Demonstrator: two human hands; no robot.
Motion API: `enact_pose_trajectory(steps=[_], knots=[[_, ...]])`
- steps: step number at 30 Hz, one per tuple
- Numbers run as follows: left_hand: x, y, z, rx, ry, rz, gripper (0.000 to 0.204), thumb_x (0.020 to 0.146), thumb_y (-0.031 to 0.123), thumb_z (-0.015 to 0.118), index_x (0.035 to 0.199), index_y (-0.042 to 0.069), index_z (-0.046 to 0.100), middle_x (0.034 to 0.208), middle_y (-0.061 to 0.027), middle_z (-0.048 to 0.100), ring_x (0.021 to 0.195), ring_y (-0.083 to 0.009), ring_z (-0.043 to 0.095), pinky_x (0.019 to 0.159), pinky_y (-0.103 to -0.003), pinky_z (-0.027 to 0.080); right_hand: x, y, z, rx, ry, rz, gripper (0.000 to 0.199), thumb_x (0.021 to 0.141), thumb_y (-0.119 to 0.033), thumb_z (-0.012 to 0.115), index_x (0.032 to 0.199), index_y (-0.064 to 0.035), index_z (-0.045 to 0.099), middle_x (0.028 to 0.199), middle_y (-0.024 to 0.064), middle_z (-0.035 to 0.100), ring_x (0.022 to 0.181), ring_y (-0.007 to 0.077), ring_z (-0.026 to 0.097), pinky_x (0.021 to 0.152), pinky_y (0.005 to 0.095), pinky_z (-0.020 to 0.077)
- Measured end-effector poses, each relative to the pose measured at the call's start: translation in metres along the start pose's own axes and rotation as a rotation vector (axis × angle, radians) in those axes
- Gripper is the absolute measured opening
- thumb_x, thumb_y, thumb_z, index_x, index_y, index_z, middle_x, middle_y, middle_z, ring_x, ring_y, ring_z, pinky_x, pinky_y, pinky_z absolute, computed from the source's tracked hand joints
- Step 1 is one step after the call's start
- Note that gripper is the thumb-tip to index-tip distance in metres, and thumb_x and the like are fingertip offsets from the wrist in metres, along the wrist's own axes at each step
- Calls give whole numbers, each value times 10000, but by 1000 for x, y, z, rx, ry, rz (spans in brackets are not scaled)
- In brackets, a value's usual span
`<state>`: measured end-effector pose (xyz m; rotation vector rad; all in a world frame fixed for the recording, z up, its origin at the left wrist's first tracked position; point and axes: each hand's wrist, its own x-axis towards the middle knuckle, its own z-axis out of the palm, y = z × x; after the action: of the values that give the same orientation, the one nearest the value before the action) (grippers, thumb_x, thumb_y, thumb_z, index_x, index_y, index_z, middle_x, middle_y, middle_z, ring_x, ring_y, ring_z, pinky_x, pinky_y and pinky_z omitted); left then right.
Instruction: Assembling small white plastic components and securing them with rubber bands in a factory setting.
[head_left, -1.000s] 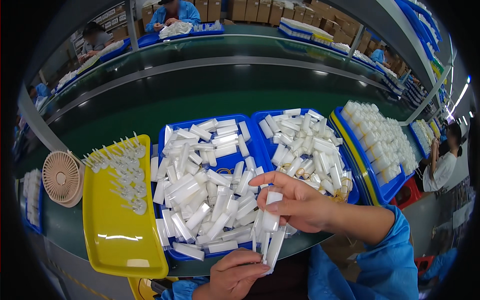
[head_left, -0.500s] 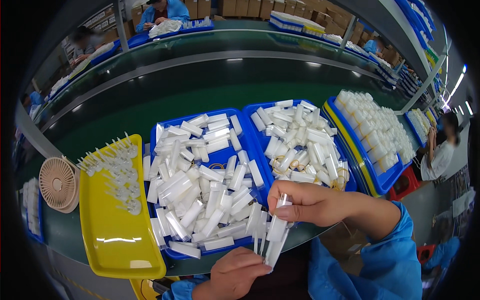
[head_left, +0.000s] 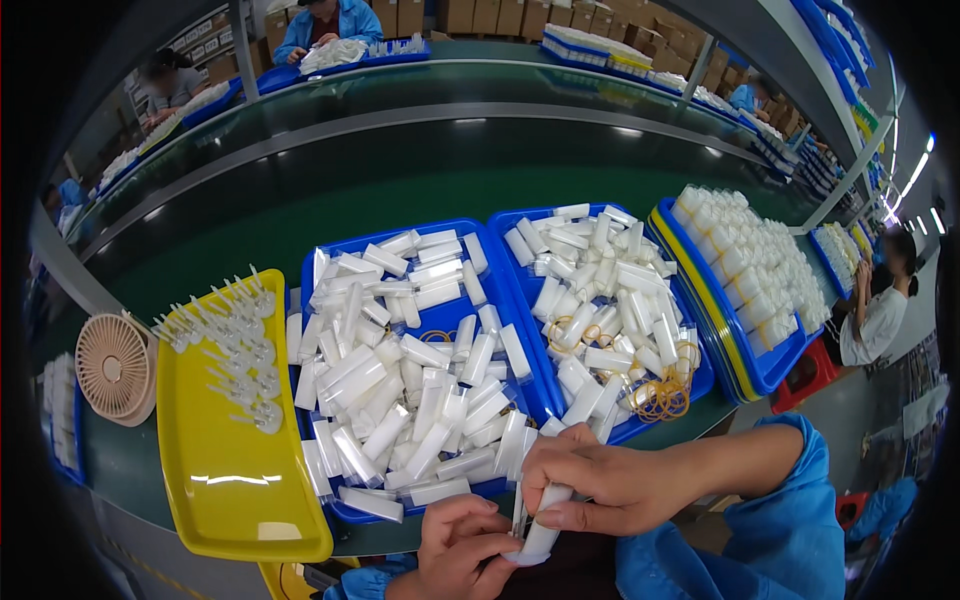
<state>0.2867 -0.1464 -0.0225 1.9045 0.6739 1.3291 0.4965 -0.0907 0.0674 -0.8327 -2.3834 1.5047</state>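
Close to my body, both hands meet over a white packet (head_left: 549, 500) with clear film edges. My right hand (head_left: 612, 487) pinches its upper part between thumb and fingers. Below, my left hand (head_left: 465, 548) is closed on the lower end, at the pale rounded rim of a thin-stemmed piece (head_left: 530, 555). The stem stands upright beside the packet; fingers hide where the two meet. Just beyond my hands, a blue tray (head_left: 500, 300) holds many similar white packets in clear film. A second blue tray (head_left: 625, 430) on its right holds more packets and tan rubber bands (head_left: 665, 395).
At left, a yellow tray (head_left: 230, 500) carries several clear, round-based stemmed pieces (head_left: 250, 375); beside it stands a pink fan (head_left: 115, 370). Stacked trays at right bear bundled white packets (head_left: 750, 265). A green conveyor belt (head_left: 450, 180) runs behind. Co-workers sit across it and at right.
My right hand has come down and toward me with the packet, closer to my left hand. The rubber bands in the right blue tray show more fully now.
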Motion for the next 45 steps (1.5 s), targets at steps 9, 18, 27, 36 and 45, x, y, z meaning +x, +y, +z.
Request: enact_pose_trajectory(steps=[9,18,27,36,45], knots=[[19,8,-8,-107,100,-80,256,736,2,682,933,66,532,1010,-140,479,956,-268,464,847,-378,384,38,58,-74,-981,21,-131,355,743,-46,543,1094,-99,562,1163,40,537,1039,206,507,867,355,395],[24,14,-9,113,49,-56,191,667,101,739,814,112,619,909,-79,534,986,-329,451,906,-474,330,49,71,-81,-1263,-12,-278,157,757,-113,555,909,-117,592,900,6,551,898,170,547,737,289,448],[27,12,-7,161,65,61,209,580,76,770,760,127,679,804,-22,579,939,-322,504,841,-454,396,34,26,-47,490,411,185,552,901,-102,530,1368,-112,237,915,86,566,709,89,548,630,232,463],[36,12,-4,188,56,115,183,599,81,760,759,118,682,753,-10,600,750,-212,562,812,-432,406,25,21,-27,1085,166,144,557,922,-70,483,1420,-94,234,1032,101,563,991,138,547,871,280,428],[36,16,-5,157,40,91,135,621,90,746,737,112,681,745,-13,606,771,-236,546,790,-423,398,14,17,-27,671,227,130,320,922,-130,500,1222,-52,418,978,73,577,930,159,546,819,309,418]])
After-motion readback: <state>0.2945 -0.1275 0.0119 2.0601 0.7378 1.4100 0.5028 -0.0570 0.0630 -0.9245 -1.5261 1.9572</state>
